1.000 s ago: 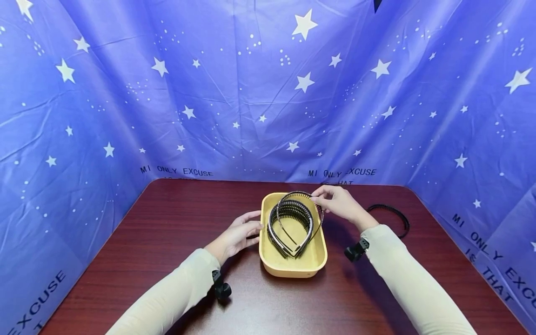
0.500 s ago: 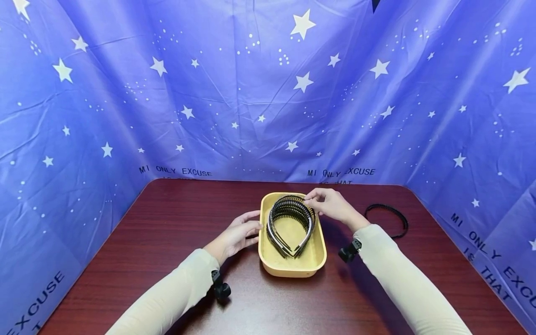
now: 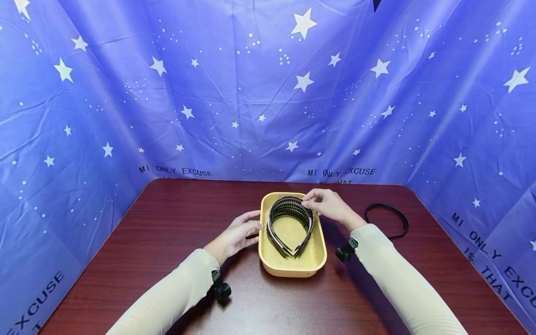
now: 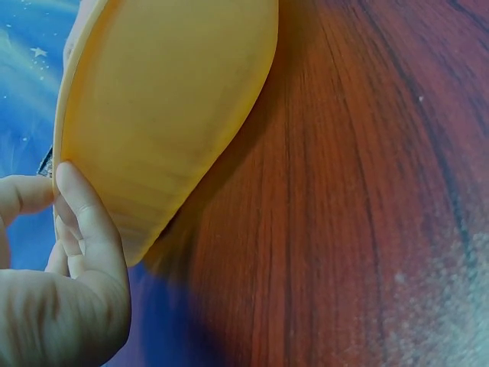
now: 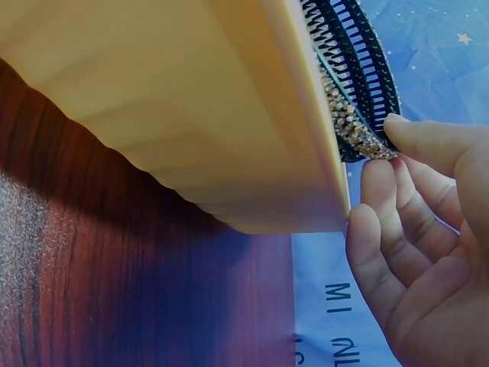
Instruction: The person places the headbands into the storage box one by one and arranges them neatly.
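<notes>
A yellow plastic box stands on the table and holds a nested stack of black toothed headbands. Their curved tops face the far side, and their ends lie near the box's middle. At the stack's far right, my right hand pinches a headband between thumb and fingers; the right wrist view shows glittering stones along it. Other fingers of that hand lie by the box's rim. My left hand touches the box's left side with fairly straight fingers; the left wrist view shows fingertips against its rim and outer wall.
One black headband lies alone on the red-brown wooden table, to the right of the box, beyond my right forearm. A blue curtain with white stars surrounds the table at the back and sides.
The right hand has moved slightly left with its headband, which was tilted over the stack and now lies in line with it. The left hand and the box have hardly moved.
</notes>
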{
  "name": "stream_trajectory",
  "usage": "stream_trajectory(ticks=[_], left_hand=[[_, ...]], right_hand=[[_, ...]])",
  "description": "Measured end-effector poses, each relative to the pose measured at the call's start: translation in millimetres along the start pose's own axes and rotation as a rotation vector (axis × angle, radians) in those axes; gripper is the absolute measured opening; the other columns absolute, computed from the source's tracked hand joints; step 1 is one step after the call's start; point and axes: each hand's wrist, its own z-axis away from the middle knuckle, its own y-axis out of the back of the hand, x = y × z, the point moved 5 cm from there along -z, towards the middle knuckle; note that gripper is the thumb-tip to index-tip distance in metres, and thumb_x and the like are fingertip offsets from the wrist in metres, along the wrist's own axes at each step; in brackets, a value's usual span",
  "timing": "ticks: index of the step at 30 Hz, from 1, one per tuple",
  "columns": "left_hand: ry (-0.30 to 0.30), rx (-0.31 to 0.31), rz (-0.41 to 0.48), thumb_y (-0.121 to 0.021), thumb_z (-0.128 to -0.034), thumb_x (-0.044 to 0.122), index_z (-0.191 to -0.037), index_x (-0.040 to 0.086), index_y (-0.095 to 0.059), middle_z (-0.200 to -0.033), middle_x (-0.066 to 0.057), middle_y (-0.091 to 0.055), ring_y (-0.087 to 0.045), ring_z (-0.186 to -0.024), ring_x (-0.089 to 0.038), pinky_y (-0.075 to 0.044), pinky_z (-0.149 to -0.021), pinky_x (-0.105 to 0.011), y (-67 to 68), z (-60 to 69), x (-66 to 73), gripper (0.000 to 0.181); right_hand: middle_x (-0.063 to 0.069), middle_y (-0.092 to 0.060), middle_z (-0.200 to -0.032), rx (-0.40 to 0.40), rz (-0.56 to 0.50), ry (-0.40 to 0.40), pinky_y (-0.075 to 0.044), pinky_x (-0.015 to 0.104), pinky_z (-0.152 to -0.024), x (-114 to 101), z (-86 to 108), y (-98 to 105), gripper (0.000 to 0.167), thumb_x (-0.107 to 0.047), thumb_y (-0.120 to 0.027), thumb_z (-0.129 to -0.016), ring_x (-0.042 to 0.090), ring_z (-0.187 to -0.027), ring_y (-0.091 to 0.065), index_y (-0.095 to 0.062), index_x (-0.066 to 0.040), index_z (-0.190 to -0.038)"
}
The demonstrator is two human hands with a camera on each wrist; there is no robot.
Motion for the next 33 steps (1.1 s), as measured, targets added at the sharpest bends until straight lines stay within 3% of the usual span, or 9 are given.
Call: stream_trajectory(ticks=[5, 24, 33], left_hand=[[-0.003, -0.004, -0.002, -0.061, -0.0908, 0.0, -0.146, 0.006, -0.044, -0.1, -0.007, -0.064, -0.064, -0.089, -0.015, -0.057, -0.077, -0.03, -1.0, 0.4, 0.7, 0.058], [-0.005, -0.005, 0.005, -0.061, -0.091, -0.001, -0.146, 0.006, -0.044, -0.102, -0.008, -0.064, -0.064, -0.089, -0.015, -0.057, -0.077, -0.03, -0.9, 0.1, -0.6, 0.058], [0.0, -0.007, 0.011, -0.062, -0.0908, 0.0, -0.146, 0.006, -0.044, -0.101, -0.007, -0.064, -0.065, -0.09, -0.015, -0.056, -0.079, -0.031, -0.6, -0.5, -0.9, 0.059]], right_hand=[[0.002, -0.067, -0.081, -0.006, -0.001, -0.012, -0.05, 0.03, -0.058, 1.5, -0.5, -0.8, 0.016, -0.026, -0.074, -0.092, 0.019, -0.064, -0.062, -0.073, -0.014, -0.102], [0.001, -0.064, -0.081, -0.019, -0.027, -0.024, -0.052, 0.034, -0.061, 5.4, 0.5, -2.6, 0.02, -0.03, -0.075, -0.091, 0.019, -0.067, -0.06, -0.073, -0.014, -0.103], [0.003, -0.066, -0.083, -0.027, -0.059, -0.024, -0.056, 0.045, -0.068, 7.6, -0.3, -4.3, 0.022, -0.03, -0.075, -0.091, 0.019, -0.07, -0.06, -0.072, -0.013, -0.105]])
